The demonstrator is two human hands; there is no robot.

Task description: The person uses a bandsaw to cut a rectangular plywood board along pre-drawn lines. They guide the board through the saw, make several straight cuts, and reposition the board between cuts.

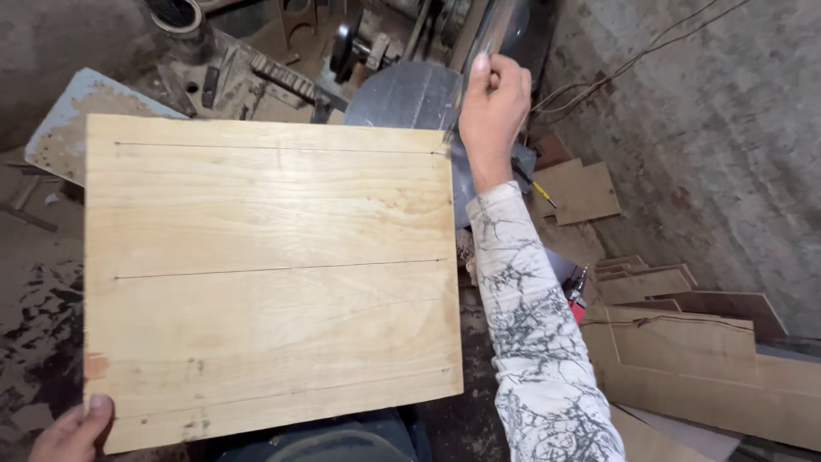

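A large pale wooden board (265, 282) with three thin pencil lines across it lies flat in front of me. My left hand (73, 432) grips its near left corner, thumb on top. My right hand (494, 107), in a white sleeve with grey crack pattern, is closed around a thin shiny metal rod or blade (479, 60) that comes down to the board's far right corner, right at the end of the top pencil line. What the rod belongs to is hidden behind the hand.
A round grey metal machine table (402, 94) sits beyond the board, with machine parts and a roll of tape (180, 15) behind. Cut plywood pieces (684, 342) are stacked at the right against a concrete wall (710, 128). A dusty dark floor lies at the left.
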